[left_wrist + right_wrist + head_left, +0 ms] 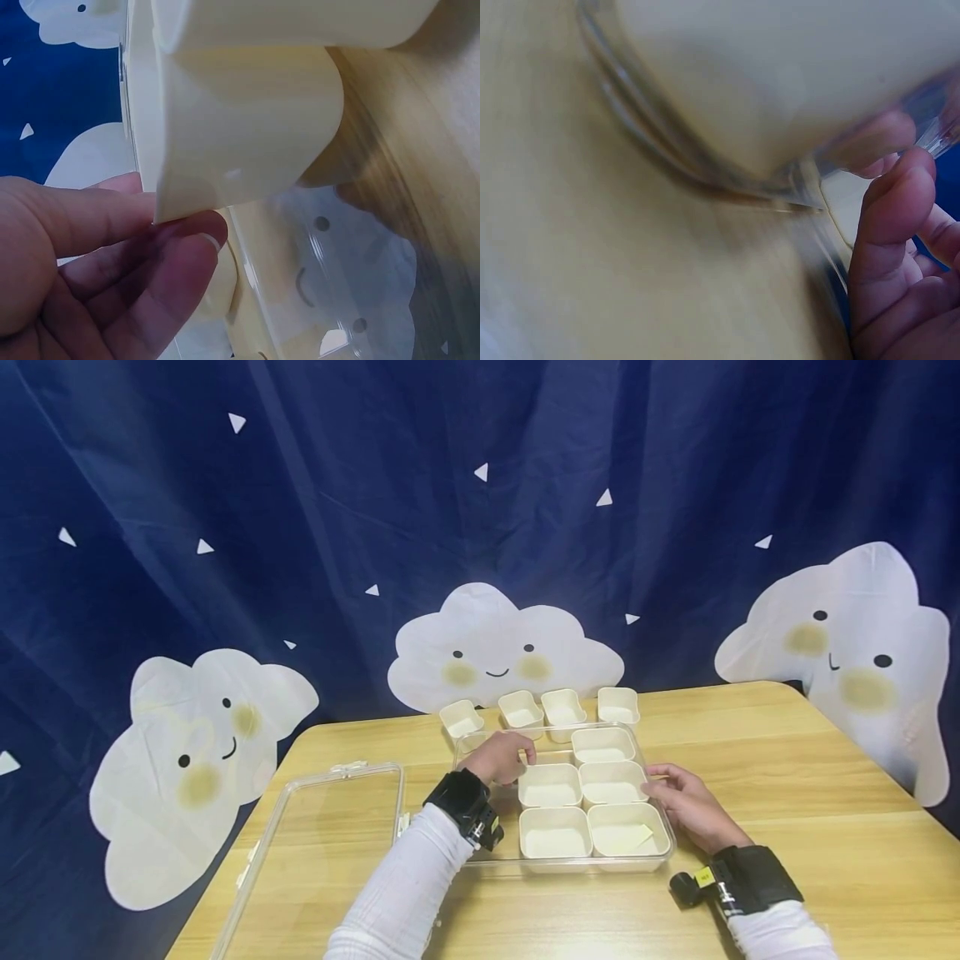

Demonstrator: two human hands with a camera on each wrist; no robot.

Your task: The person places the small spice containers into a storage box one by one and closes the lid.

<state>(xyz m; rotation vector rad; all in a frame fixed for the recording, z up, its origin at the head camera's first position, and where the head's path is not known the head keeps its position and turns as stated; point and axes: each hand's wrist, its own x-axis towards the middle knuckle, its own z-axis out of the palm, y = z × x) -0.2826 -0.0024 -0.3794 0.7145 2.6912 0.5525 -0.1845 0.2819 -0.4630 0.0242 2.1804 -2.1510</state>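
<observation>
A clear plastic container [491,860] sits mid-table and holds several cream cups [556,832] in two columns. My left hand [498,758] is curled over the container's far-left corner. In the left wrist view, its thumb and fingers [172,255] pinch the rim of a cream cup [240,127]. My right hand [678,797] rests at the container's right edge, thumb on the rim. The right wrist view shows its fingers [892,217] curled against the clear wall [705,172], one fingertip visible through the plastic.
Several loose cream cups [564,706] stand in a row behind the container. The clear lid [322,843] lies flat at the left, near the wooden table's [825,793] edge. A blue curtain with white clouds hangs behind.
</observation>
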